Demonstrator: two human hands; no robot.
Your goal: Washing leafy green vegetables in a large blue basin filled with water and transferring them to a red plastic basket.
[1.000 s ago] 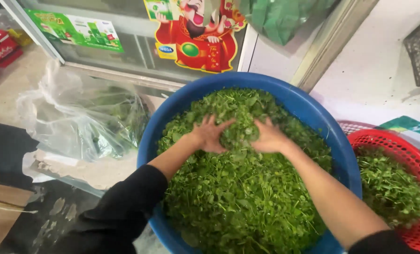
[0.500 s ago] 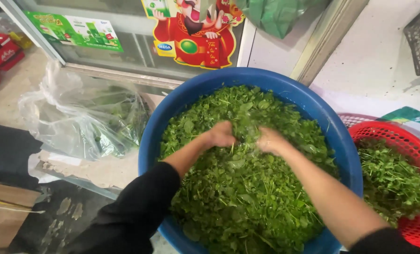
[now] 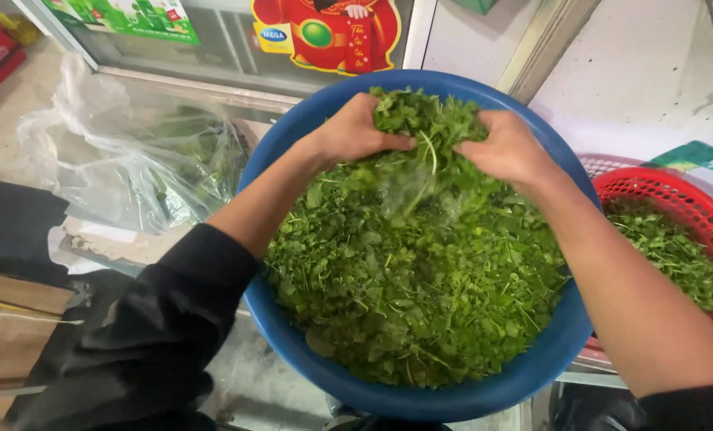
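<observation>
A big round blue basin [image 3: 292,319] is heaped with small green leafy herbs [image 3: 412,287]. Both my hands are lifted above the far half of the pile. My left hand [image 3: 356,132] and my right hand [image 3: 509,150] close in from either side on one raised bunch of greens [image 3: 430,128], with loose leaves and stems trailing down from it into the basin. Black sleeves are pushed up both forearms.
A red plastic basket [image 3: 691,211] holding more greens stands to the right of the basin. A clear plastic bag [image 3: 133,172] with leaves inside lies to the left. A glass-fronted cabinet with colourful stickers [image 3: 213,48] stands behind, and a pale wall [image 3: 635,72] lies at the far right.
My hands lay flat on the greens, then dug into the pile. Now they have risen together with a bunch of greens gripped between them.
</observation>
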